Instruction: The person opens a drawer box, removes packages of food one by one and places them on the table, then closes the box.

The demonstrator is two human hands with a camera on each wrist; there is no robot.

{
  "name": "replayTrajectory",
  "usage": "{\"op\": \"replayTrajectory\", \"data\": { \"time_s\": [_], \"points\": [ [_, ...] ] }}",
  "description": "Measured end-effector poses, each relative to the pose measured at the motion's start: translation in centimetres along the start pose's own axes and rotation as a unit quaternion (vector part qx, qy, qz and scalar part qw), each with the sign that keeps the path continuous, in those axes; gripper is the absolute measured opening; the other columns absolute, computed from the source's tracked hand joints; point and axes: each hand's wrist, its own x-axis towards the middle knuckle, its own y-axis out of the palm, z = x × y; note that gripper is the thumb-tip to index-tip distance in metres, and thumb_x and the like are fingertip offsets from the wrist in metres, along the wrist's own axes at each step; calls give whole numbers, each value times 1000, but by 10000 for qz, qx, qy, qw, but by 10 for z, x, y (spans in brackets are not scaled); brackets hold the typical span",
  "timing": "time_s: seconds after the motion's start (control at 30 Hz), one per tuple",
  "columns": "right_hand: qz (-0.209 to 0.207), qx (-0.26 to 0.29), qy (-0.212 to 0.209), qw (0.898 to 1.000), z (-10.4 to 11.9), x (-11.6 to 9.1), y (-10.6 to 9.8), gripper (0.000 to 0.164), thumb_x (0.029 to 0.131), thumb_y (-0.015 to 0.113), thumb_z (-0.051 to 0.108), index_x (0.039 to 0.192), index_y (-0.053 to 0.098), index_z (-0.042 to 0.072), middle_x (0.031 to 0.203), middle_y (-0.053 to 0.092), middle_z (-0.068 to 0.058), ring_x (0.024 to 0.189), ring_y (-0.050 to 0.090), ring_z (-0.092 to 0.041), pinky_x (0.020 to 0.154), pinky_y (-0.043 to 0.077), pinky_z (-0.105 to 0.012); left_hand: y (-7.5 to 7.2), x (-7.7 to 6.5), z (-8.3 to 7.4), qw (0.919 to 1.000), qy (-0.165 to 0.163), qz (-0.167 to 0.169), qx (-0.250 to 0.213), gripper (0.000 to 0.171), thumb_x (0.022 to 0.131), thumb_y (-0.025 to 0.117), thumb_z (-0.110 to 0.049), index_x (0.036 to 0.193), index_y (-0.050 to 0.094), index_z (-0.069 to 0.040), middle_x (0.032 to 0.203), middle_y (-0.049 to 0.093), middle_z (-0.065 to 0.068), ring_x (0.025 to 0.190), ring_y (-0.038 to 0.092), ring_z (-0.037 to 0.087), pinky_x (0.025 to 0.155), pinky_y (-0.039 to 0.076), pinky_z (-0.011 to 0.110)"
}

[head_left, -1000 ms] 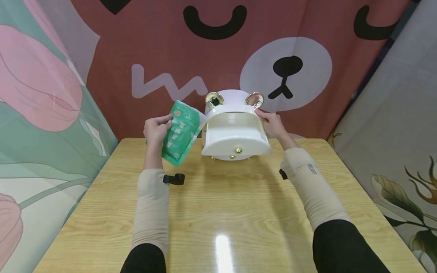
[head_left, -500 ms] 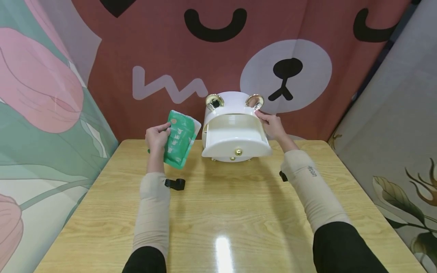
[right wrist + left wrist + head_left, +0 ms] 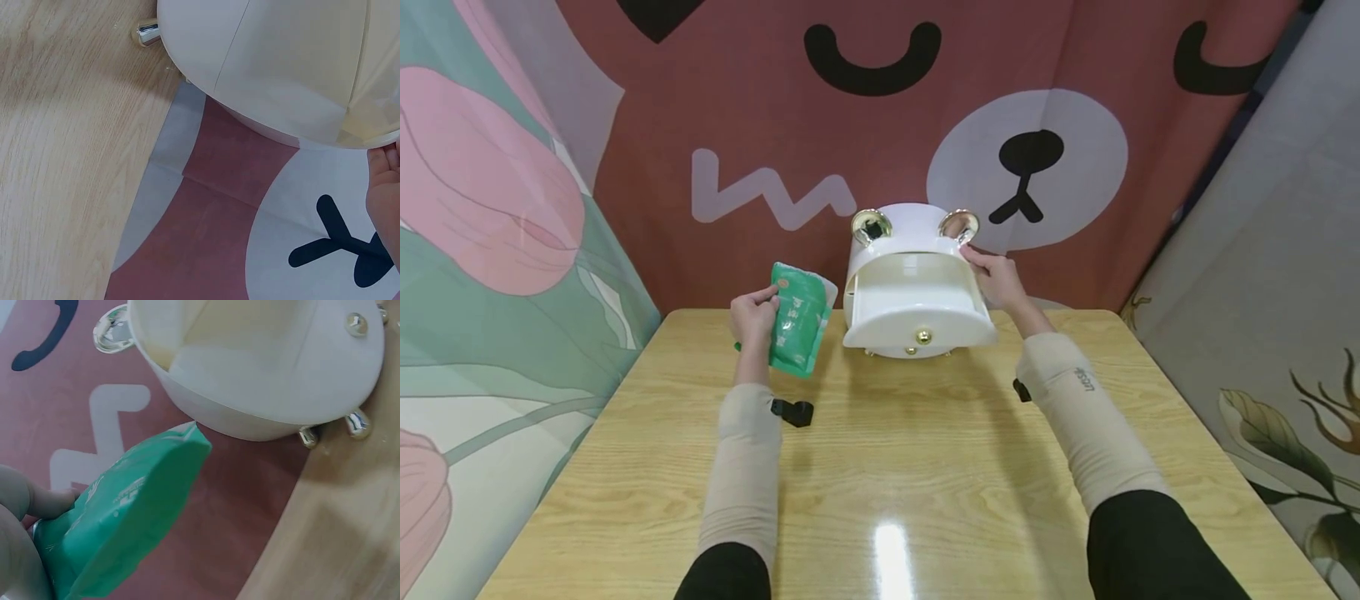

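Near the box (image 3: 919, 322), the left hand (image 3: 751, 322) pinches a packet (image 3: 802, 323) — the right hand (image 3: 1002, 282) touches the box, fingers straight.

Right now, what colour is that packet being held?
The packet is mostly green with white writing, clearest in the head view.

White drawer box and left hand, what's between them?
The green packet, which the left hand pinches, lies between that hand and the white drawer box, as the head view shows.
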Motion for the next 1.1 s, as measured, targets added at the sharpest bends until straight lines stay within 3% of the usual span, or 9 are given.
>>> {"op": "replayTrajectory", "data": {
  "time_s": [0.43, 0.87, 1.1],
  "points": [
    [-68, 17, 0, 10000, -2, 0, 1, 32, 90, 52, 7, 122, 52, 7, 125, 48, -11, 115, 45, -29, 93, 36, -39, 16, 1, 19, 9999, -158, -22, -2, 22, 84, 60, -12, 103, 68, -14, 111, 61, 5, 109, 50, 22, 88, 38, 32],
    [-82, 31, -13, 10000, 0, 2, 0, 32, 90, 52, 6, 122, 52, 5, 124, 49, -12, 114, 46, -29, 91, 39, -40, 28, 4, 41, 9986, -220, -11, 480, 21, 85, 59, -12, 104, 68, -13, 109, 62, 9, 103, 54, 27, 83, 41, 37],
    [-79, 68, 67, 9999, 0, 0, 1, 33, 90, 51, 5, 123, 52, 6, 125, 48, -11, 114, 46, -29, 91, 38, -40, 34, 4, 51, 9986, -258, 18, 466, 22, 85, 58, -13, 105, 67, -12, 109, 62, 9, 102, 54, 26, 83, 41, 37]
  ]
}}
